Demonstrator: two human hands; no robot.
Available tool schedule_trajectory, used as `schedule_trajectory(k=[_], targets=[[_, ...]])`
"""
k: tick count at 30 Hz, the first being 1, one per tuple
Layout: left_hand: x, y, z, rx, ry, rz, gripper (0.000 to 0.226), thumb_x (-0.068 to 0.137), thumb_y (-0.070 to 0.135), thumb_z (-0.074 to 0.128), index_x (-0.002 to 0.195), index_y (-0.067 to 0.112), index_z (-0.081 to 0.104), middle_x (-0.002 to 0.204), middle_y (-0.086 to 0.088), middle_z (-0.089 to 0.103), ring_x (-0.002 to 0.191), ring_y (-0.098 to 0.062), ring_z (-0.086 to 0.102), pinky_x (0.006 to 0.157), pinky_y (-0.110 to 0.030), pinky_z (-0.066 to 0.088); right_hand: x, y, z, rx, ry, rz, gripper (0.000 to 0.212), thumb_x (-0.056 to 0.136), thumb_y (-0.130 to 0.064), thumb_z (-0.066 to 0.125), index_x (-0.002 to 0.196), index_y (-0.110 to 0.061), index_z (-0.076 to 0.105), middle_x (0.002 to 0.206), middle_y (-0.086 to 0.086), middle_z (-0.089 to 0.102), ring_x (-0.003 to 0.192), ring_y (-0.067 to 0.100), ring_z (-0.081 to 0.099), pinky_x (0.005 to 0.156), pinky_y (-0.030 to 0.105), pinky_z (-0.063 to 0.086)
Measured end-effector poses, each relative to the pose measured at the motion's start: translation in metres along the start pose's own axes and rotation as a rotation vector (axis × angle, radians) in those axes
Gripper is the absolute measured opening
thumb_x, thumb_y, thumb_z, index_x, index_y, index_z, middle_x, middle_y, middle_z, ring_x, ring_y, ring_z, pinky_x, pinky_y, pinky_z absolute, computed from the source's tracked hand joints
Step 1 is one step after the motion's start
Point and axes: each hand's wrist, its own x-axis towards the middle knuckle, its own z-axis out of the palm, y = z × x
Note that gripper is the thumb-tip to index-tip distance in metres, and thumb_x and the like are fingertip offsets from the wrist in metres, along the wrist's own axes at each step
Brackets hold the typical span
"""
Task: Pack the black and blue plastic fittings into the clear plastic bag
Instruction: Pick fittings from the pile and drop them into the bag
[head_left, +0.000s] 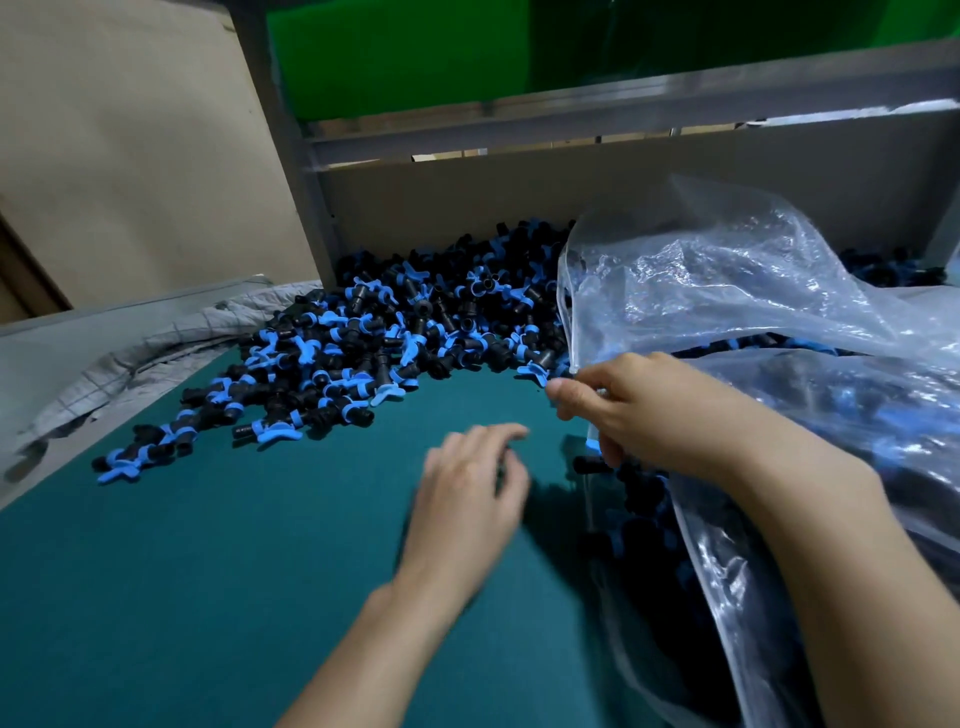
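1. Right hand (660, 410) was seen at the near left edge of the clear plastic bag (727, 291). Its fingers were curled, and thumb and forefinger were pinched on the bag's rim, so that the mouth was held up and open toward the left.
2. Its forearm was stretched in from the lower right and laid across the bag's near side, with the back of the hand turned upward.
3. The left hand (467, 493) was held low over the green mat (208, 571), left of the bag's mouth, near the right hand but apart from it.
4. Its back was turned up, its fingers were loosely bent and pointed toward the bag, and its forearm was brought in from the bottom edge.
5. The left hand was blurred. A dark patch was seen between its fingers, and whether a fitting was gripped there could not be told.
6. A pile of black and blue fittings (389, 343) was heaped on the far side of the mat, against the cardboard wall (467, 197). It was spread from the mat's left part to the bag's mouth.
7. More fittings (649, 519) were seen through the film, inside the bag, below the right hand.
8. A grey quilted cloth (156, 343) was crumpled along the mat's left edge, and a green panel (389, 52) was set above the wall.
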Motion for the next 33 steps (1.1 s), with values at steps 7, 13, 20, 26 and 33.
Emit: schedule_trajectory(k=[7, 13, 20, 26, 33], targets=[[0.031, -0.090, -0.019, 0.486, 0.118, -0.569, 0.049, 0.092, 0.025, 0.053, 0.139, 0.012, 0.047, 0.141, -0.022, 0.040, 0.131, -0.037, 0.033, 0.105, -0.050, 0.026, 0.004, 0.014, 0.004, 0.025, -0.117, 0.010, 0.034, 0.098, -0.055, 0.044, 0.094, -0.026, 0.062, 0.070, -0.009, 0.072, 0.056, 0.009, 0.063, 0.069, 0.029, 0.054], [0.039, -0.109, -0.022, 0.433, -0.019, -0.765, 0.044, 0.098, 0.028, 0.043, 0.138, 0.010, 0.039, 0.135, -0.023, 0.048, 0.128, -0.038, 0.036, 0.107, -0.052, 0.025, 0.008, 0.017, 0.006, 0.029, -0.152, -0.002, 0.032, 0.098, -0.057, 0.043, 0.102, -0.030, 0.061, 0.077, -0.010, 0.068, 0.066, 0.002, 0.058, 0.070, 0.029, 0.048], [0.021, -0.075, -0.030, 0.202, 0.239, -0.410, 0.025, 0.096, 0.031, 0.050, 0.112, 0.014, 0.059, 0.108, -0.008, 0.066, 0.102, -0.030, 0.052, 0.090, -0.044, 0.037, 0.006, 0.014, 0.006, 0.008, -0.178, 0.001, 0.032, 0.098, -0.056, 0.046, 0.114, -0.033, 0.060, 0.085, -0.013, 0.062, 0.071, -0.001, 0.054, 0.072, 0.028, 0.043], [0.004, -0.009, -0.020, 0.067, 0.346, -0.074, 0.029, 0.095, 0.039, 0.049, 0.107, 0.016, 0.062, 0.099, 0.002, 0.064, 0.091, -0.022, 0.054, 0.081, -0.037, 0.042, 0.003, 0.009, 0.002, -0.010, -0.213, 0.009, 0.042, 0.093, -0.054, 0.057, 0.130, -0.033, 0.054, 0.102, -0.012, 0.059, 0.095, 0.010, 0.055, 0.081, 0.027, 0.041], [-0.005, 0.021, -0.013, 0.110, 0.326, 0.155, 0.030, 0.100, 0.044, 0.050, 0.109, 0.018, 0.063, 0.091, 0.005, 0.058, 0.081, -0.020, 0.051, 0.074, -0.034, 0.040, 0.003, 0.008, 0.002, -0.019, -0.177, -0.046, 0.035, 0.093, -0.048, 0.061, 0.123, -0.030, 0.060, 0.096, -0.011, 0.064, 0.076, -0.001, 0.054, 0.064, 0.016, 0.041]])
